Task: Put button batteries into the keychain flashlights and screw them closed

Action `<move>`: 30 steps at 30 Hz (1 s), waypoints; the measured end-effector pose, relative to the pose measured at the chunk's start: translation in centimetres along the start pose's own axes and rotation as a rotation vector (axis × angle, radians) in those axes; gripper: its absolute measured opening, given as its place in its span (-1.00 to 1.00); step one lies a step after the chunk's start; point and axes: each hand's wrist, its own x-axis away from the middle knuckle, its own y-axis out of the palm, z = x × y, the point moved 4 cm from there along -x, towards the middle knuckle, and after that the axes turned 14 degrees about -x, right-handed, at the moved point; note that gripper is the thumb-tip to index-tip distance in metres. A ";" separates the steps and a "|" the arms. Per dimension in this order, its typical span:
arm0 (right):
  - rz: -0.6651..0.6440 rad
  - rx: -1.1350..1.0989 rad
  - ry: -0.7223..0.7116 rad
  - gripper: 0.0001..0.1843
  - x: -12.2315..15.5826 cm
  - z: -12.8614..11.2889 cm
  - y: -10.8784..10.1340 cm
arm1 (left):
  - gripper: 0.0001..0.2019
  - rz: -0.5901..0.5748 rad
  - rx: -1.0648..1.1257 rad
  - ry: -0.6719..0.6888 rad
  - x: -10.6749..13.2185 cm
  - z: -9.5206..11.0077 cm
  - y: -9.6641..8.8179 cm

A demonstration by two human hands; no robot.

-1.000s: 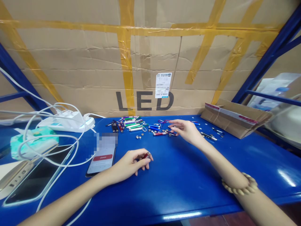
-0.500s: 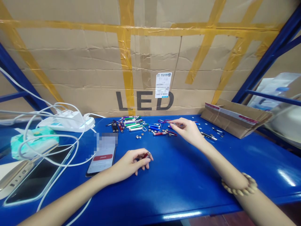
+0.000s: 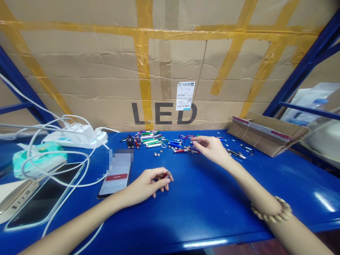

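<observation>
My left hand [image 3: 155,181] is closed around a small dark red flashlight tube [image 3: 166,175], its end showing between thumb and fingers just above the table. My right hand [image 3: 209,148] reaches over the scattered button cells [image 3: 189,148], thumb and fingertips brought close together. Whatever lies between those fingertips is too small to make out. Just left of that hand lie a red flashlight tube [image 3: 180,151] and a blue one [image 3: 174,144]. Further left is a heap of green, silver and purple mini flashlights [image 3: 151,139] with clips. A few loose button cells [image 3: 158,154] sit in front of the heap.
A phone with a lit screen [image 3: 117,177] lies left of my left hand. White cables [image 3: 87,156], a power strip [image 3: 75,136], a tissue pack [image 3: 39,159] and a dark phone [image 3: 45,198] crowd the left. An open cardboard box [image 3: 265,136] stands right; a large carton [image 3: 106,78] backs the table.
My right hand has dipped slightly toward the button cells, its fingertips lower. The left hand keeps the red tube in the same place.
</observation>
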 end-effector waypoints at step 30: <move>-0.301 -0.350 0.135 -0.74 0.6 0.4 2.4 | -0.80 0.001 -0.004 -0.018 0.0 0.2 0.0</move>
